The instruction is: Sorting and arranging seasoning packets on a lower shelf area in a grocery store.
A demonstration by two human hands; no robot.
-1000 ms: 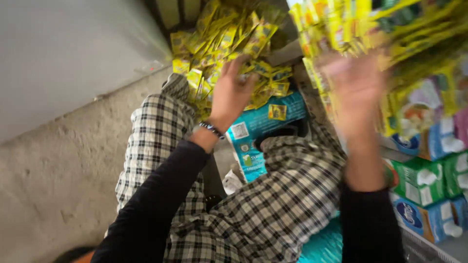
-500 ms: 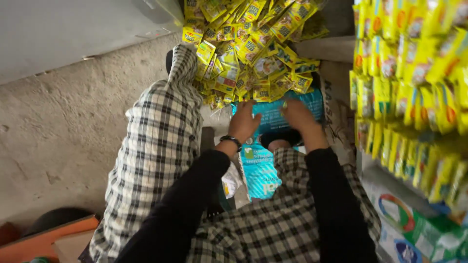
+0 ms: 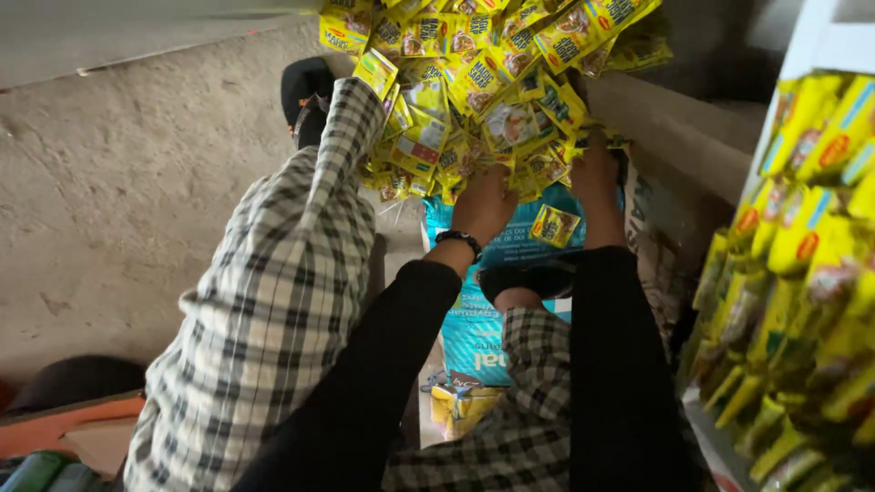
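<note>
the left hand (image 3: 483, 205) was found pressed into the lower edge of a heap of small yellow sachets (image 3: 483, 82), which filled the frame from eleven to one o'clock. the left fingers were buried among the sachets, so whether they were spread wide or closed on anything could not be told. the right hand (image 3: 594, 173), at one o'clock from the left, was likewise pushed under the heap's edge, its fingers hidden; their state could not be told either. a dark band was noted on the left wrist (image 3: 458, 238).

one loose yellow sachet (image 3: 554, 225) was seen lying apart from the heap, between the two forearms, on a teal printed sack (image 3: 483, 337) that ran down toward six o'clock. the sack appeared closed and its contents were not shown.

at three o'clock a shelf unit (image 3: 802, 55) was recorded, with long strips of yellow packets (image 3: 802, 301) hanging along its front. another small yellow packet (image 3: 460, 405) lay near six o'clock.

as to progress, the heap was judged largely unsorted: it remained bunched and overlapping, and only the single sachet lay separate. checked trouser legs (image 3: 273, 301) and a concrete floor (image 3: 118, 182) occupied the nine o'clock side.
</note>
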